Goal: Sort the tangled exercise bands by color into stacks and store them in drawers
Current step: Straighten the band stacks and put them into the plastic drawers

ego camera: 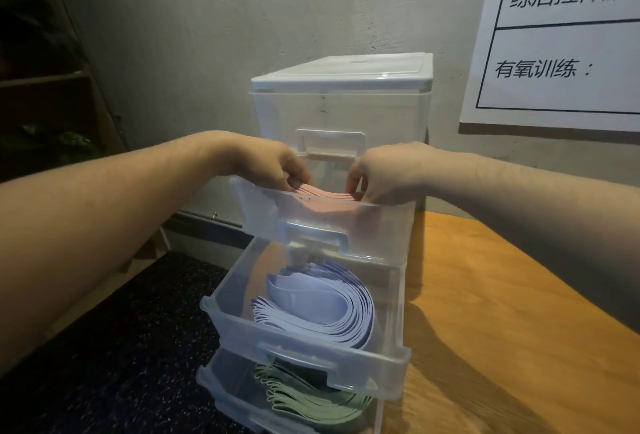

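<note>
Left hand (pixel 273 165) and right hand (pixel 377 174) pinch the pink band stack (pixel 323 196) by its 2 ends over the second drawer (pixel 381 225). Light, floppy; support both ends.

Both hands, the left hand (pixel 266 163) and right hand (pixel 381 174), fill the open top of the upper pulled-out drawer (pixel 381 225), blocking entry there. That drawer overhangs the rear of the lavender-band drawer (pixel 311 361); only its front half lies open from above. The tabletop (pixel 519 312) right of the drawer unit is bare toward its right edge.
</note>
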